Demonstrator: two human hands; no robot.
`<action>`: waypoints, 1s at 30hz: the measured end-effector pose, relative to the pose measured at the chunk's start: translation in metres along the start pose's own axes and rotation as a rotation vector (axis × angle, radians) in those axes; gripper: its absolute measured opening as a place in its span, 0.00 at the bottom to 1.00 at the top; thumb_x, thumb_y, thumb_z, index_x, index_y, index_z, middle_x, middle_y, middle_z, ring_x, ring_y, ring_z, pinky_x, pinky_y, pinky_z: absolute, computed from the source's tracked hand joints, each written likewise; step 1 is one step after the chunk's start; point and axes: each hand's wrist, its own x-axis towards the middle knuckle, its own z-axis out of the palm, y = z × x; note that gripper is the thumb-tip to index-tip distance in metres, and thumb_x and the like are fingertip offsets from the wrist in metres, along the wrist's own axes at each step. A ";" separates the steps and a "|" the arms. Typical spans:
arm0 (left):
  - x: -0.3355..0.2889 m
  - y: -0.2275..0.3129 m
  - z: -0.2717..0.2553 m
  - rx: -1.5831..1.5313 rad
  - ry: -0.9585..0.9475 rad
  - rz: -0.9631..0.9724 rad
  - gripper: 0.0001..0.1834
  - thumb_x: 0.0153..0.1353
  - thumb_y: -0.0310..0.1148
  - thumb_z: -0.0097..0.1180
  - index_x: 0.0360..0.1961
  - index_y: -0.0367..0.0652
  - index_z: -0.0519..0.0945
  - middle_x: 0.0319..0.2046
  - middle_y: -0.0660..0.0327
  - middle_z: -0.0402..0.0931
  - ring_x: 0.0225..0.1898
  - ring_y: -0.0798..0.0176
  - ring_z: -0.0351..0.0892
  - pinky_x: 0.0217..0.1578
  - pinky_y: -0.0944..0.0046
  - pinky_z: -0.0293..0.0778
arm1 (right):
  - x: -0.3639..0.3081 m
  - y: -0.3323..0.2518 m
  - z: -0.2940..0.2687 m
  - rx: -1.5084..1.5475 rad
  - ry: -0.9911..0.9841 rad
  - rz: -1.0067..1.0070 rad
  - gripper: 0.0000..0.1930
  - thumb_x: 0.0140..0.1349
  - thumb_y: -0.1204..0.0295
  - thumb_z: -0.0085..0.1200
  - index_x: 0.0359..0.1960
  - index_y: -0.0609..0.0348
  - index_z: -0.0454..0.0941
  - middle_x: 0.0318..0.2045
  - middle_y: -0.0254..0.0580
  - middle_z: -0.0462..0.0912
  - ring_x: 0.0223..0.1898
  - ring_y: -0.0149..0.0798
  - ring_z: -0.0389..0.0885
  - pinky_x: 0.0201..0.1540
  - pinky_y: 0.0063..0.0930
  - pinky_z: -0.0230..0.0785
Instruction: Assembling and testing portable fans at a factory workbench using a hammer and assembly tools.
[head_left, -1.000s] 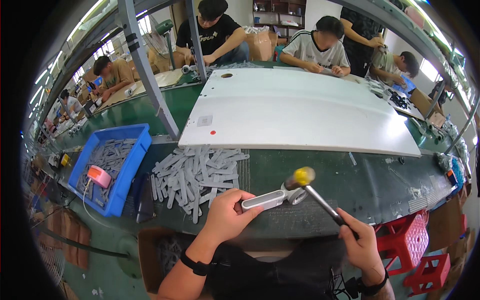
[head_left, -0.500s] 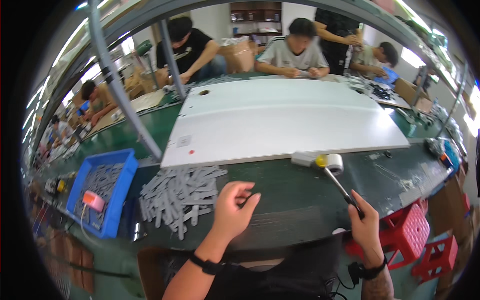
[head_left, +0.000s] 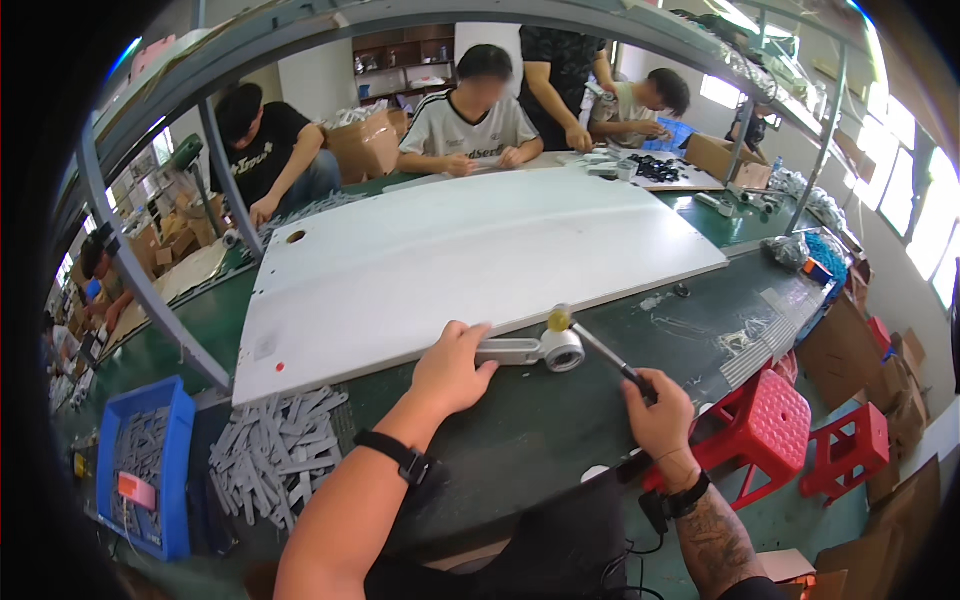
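My left hand [head_left: 452, 368] is closed on the near-left end of a light grey bracket arm [head_left: 513, 351], its thumb below and its fingers above. A slot runs along the arm, and at its right end is a short round tube [head_left: 564, 353] with a dark-rimmed opening. My right hand [head_left: 660, 412] grips the dark handle of a hammer [head_left: 602, 350] with a metal shaft. The hammer's yellowish head [head_left: 559, 319] is right by the top of the tube; whether they touch I cannot tell. Left of my left hand lies a pile of flat grey strips [head_left: 275, 455].
A large white board [head_left: 470, 250] covers the bench beyond my hands. A blue bin [head_left: 182, 480] of grey parts stands at the left, red stools [head_left: 770, 410] at the right. Grey posts [head_left: 150, 270] hold an overhead shelf. Several people work across the bench.
My left hand has moved from hovering beside the strips to gripping the bracket arm's end. The hammer remains at the tube in my right hand. The view has swung to the right.
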 end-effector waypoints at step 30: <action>-0.060 -0.008 -0.057 -0.876 0.073 -0.562 0.18 0.76 0.33 0.69 0.60 0.36 0.83 0.44 0.66 0.83 0.41 0.71 0.83 0.43 0.69 0.80 | 0.002 0.005 -0.006 0.042 0.092 -0.013 0.11 0.66 0.62 0.74 0.43 0.52 0.90 0.35 0.41 0.92 0.36 0.47 0.92 0.39 0.38 0.81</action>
